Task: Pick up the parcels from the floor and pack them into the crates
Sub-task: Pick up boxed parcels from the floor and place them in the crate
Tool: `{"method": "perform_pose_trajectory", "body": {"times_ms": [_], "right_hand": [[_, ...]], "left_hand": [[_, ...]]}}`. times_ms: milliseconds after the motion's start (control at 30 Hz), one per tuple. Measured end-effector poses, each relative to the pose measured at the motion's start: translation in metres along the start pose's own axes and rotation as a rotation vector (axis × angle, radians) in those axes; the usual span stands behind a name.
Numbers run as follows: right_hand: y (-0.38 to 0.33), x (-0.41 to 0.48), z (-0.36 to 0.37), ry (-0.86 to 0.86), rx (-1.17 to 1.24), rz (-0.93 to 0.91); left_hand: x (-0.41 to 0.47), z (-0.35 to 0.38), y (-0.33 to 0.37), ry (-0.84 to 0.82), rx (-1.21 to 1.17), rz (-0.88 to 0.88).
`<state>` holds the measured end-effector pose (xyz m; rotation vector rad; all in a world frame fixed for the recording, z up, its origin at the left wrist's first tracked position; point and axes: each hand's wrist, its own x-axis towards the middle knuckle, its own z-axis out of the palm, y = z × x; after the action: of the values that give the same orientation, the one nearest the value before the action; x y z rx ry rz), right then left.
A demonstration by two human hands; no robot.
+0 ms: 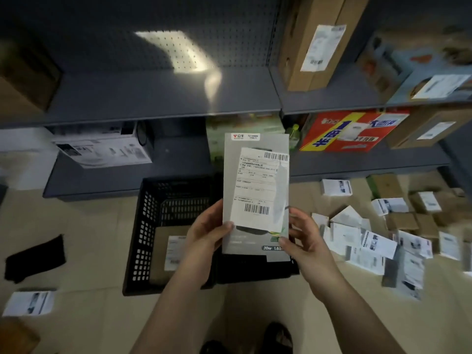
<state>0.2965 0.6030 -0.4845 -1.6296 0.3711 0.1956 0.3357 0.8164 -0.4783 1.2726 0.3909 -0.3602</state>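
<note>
A tall grey parcel (256,190) with a white shipping label is held upright in front of me, above the crates. My left hand (207,232) grips its lower left edge, thumb on the front. My right hand (305,238) pinches its lower right corner. Below stands a black lattice crate (149,226) on the floor, with a brown labelled box (166,254) lying inside it. A second black crate (255,273) adjoins it on the right, mostly hidden behind the parcel and my hands. Several white and brown parcels (378,238) lie scattered on the floor to the right.
Grey metal shelving (163,98) runs across the back, holding cartons, a red box (350,134) and a white box (102,146). A black cloth (35,256) and a white parcel (29,302) lie on the floor at left. My shoes (278,335) show at the bottom.
</note>
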Motion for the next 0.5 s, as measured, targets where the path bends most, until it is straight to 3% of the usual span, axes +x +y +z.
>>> {"method": "perform_pose_trajectory", "body": {"times_ms": [300, 500], "right_hand": [[0.229, 0.12, 0.005, -0.205, -0.182, 0.106], [0.316, 0.19, 0.016, -0.291, -0.212, 0.178]], "left_hand": [[0.144, -0.055, -0.228, 0.049, 0.003, -0.122], [0.212, -0.08, -0.32, 0.126, 0.051, -0.084]]}}
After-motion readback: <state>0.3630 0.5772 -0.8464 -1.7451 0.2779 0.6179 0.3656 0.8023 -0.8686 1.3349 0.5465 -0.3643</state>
